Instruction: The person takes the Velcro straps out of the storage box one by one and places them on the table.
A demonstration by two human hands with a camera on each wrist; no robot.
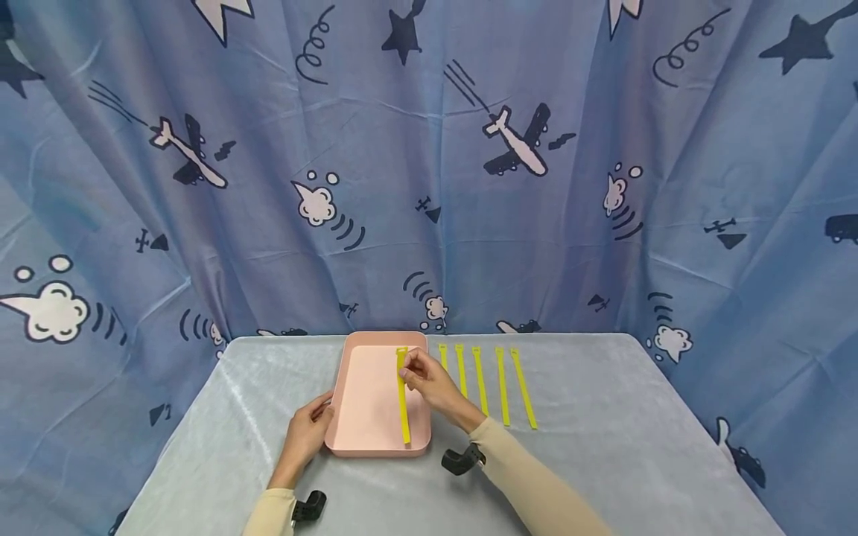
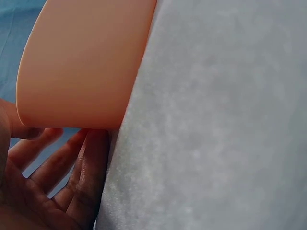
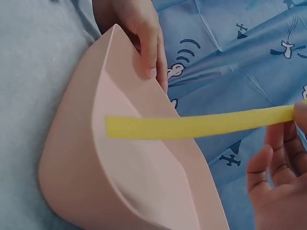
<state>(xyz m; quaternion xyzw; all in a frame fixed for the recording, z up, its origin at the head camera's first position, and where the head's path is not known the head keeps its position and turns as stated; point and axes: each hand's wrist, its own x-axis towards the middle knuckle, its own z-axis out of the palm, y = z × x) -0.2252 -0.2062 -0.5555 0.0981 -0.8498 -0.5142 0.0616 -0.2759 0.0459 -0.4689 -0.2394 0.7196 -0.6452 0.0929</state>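
Observation:
In the head view my right hand pinches a yellow cable tie, a flat strap with a slotted head, near its head end. The tie is above the pink tray, its tail pointing toward the tray's near edge. In the right wrist view the strap stretches from my right hand's fingertips across the tray's opening. My left hand grips the tray's left wall, thumb over the rim and fingers along the outside. The left wrist view shows those fingers beside the tray's outer wall.
Several more yellow cable ties lie in a row right of the tray, partly behind my right hand and forearm. A pale grey cloth covers the table. Beyond its far edge hangs a blue patterned curtain.

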